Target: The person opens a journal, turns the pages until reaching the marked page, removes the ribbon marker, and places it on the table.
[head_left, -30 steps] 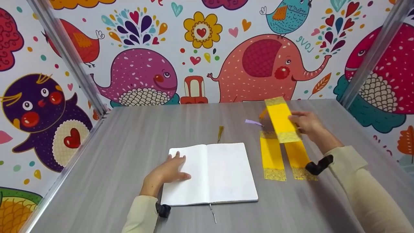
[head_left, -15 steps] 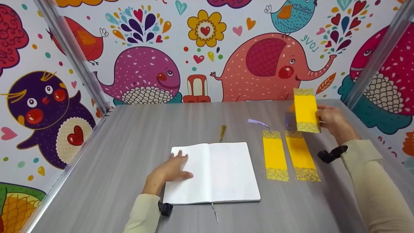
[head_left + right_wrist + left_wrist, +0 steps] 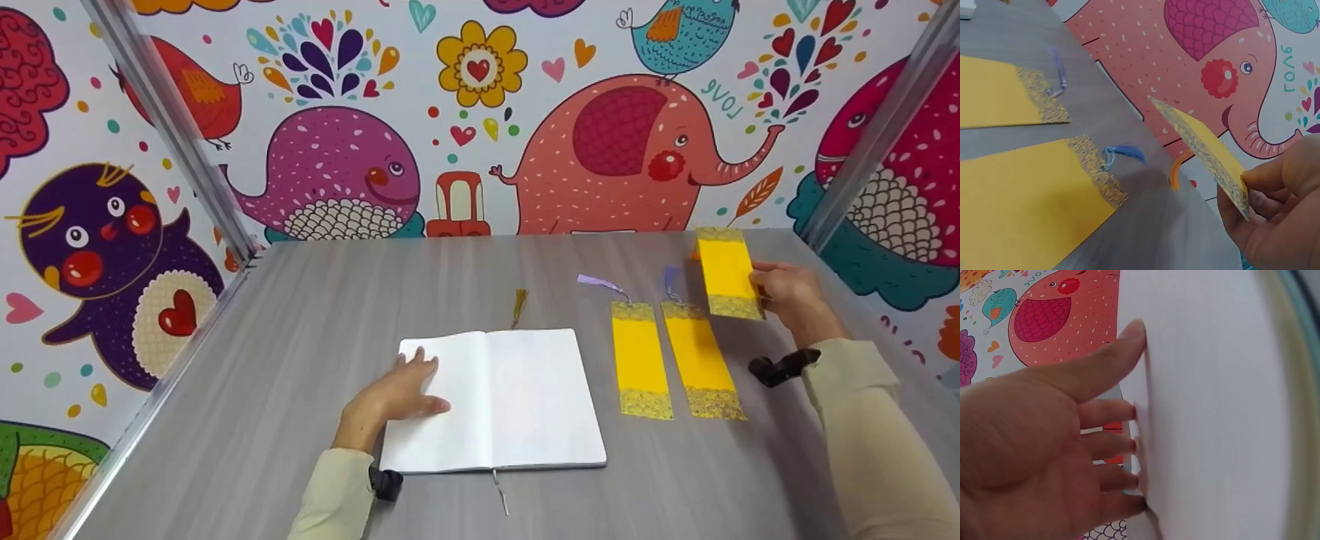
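Note:
An open notebook (image 3: pixel 546 397) with blank white pages lies on the table. My left hand (image 3: pixel 397 391) rests on its left page, fingertips touching the paper; in the left wrist view the fingers (image 3: pixel 1109 444) are spread against the page. Above the table at the right, my right hand (image 3: pixel 799 296) pinches the edge of a yellow bookmark (image 3: pixel 725 268) with patterned ends. Its orange tassel (image 3: pixel 1177 169) hangs down in the right wrist view. Two more yellow bookmarks lie side by side: one with a lilac tassel (image 3: pixel 641 360), the other with a blue tassel (image 3: pixel 699 349).
A gold tassel (image 3: pixel 519 306) sticks out past the notebook's far edge. A grey ribbon (image 3: pixel 500 491) trails from its near edge. The grey table (image 3: pixel 300 300) meets printed walls (image 3: pixel 337 165) at the back and sides, with metal posts (image 3: pixel 176 135) at the corners.
My right hand has carried the held bookmark to the right, off the two lying ones, first up and then slightly down. The left hand stays on the page. The view has shifted slightly.

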`<control>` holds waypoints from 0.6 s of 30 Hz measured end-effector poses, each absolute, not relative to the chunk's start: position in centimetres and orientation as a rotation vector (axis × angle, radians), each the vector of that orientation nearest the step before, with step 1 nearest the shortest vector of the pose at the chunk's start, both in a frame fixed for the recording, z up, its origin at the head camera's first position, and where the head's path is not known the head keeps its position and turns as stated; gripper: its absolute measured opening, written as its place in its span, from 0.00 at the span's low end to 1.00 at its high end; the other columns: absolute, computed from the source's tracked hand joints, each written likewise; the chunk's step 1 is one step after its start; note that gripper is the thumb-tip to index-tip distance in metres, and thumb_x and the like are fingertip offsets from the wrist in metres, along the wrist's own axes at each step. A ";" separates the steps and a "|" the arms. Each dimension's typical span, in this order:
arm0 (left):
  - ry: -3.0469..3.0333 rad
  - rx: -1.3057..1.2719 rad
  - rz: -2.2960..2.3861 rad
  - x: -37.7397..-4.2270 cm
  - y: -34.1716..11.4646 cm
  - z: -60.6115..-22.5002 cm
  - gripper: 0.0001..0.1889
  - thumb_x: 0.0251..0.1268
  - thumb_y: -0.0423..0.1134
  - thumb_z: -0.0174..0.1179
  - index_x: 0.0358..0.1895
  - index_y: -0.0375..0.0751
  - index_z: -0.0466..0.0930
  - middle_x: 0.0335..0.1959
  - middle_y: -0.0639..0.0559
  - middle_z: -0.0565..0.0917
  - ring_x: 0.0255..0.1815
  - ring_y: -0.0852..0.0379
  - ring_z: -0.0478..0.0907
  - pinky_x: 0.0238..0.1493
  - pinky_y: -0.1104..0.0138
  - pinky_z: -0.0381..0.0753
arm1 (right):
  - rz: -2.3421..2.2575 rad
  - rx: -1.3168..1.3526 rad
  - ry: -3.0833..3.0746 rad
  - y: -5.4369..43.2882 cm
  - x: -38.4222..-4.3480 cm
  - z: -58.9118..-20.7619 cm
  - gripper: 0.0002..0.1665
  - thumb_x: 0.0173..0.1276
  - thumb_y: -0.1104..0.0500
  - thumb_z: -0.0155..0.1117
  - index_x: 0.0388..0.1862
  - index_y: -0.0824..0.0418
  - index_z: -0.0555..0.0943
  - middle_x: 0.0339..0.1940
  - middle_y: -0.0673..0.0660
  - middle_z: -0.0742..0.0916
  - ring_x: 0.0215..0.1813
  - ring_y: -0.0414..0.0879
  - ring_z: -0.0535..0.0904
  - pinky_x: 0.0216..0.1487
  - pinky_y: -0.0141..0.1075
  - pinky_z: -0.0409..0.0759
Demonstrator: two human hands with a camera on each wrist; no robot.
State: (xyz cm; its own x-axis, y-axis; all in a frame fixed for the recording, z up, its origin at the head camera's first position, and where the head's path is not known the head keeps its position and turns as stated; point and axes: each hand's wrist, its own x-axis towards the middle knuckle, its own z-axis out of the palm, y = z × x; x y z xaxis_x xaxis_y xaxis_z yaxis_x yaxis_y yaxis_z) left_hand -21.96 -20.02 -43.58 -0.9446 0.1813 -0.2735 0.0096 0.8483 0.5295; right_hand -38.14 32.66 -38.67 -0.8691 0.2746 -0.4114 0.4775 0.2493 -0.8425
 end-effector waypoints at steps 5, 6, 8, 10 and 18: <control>2.723 0.152 0.771 -21.9 -20.2 -43.6 0.42 0.63 0.44 0.68 0.76 0.33 0.59 0.81 0.31 0.49 0.81 0.28 0.41 0.79 0.37 0.48 | -1.595 0.698 2.352 33.1 -37.0 -40.1 0.32 0.81 0.57 0.44 0.81 0.58 0.55 0.82 0.62 0.61 0.67 0.54 0.68 0.77 0.44 0.68; 2.725 0.154 0.772 -21.9 -20.3 -43.6 0.42 0.64 0.44 0.68 0.76 0.33 0.59 0.81 0.31 0.48 0.81 0.28 0.41 0.79 0.37 0.48 | -1.577 0.685 2.365 33.2 -36.8 -40.4 0.33 0.81 0.57 0.45 0.81 0.59 0.55 0.81 0.63 0.61 0.66 0.55 0.68 0.77 0.45 0.68; 2.724 0.152 0.776 -21.8 -20.3 -43.6 0.42 0.64 0.44 0.68 0.76 0.32 0.59 0.81 0.31 0.48 0.81 0.28 0.41 0.79 0.37 0.47 | -1.542 0.667 2.383 33.5 -36.1 -40.8 0.33 0.81 0.57 0.45 0.81 0.59 0.54 0.81 0.63 0.61 0.66 0.55 0.68 0.77 0.46 0.67; 2.722 0.153 0.778 -21.8 -20.4 -43.7 0.42 0.64 0.44 0.68 0.76 0.32 0.59 0.81 0.30 0.48 0.81 0.28 0.41 0.79 0.37 0.47 | -1.521 0.647 2.381 33.9 -35.4 -41.3 0.34 0.81 0.56 0.45 0.81 0.60 0.53 0.81 0.64 0.60 0.66 0.55 0.67 0.78 0.47 0.67; 2.708 0.142 0.799 -21.8 -20.4 -43.6 0.42 0.64 0.44 0.68 0.77 0.33 0.59 0.81 0.31 0.47 0.82 0.28 0.40 0.79 0.38 0.46 | -1.371 0.573 2.417 36.0 -32.8 -42.7 0.33 0.80 0.57 0.47 0.79 0.63 0.57 0.78 0.71 0.61 0.62 0.59 0.67 0.61 0.38 0.77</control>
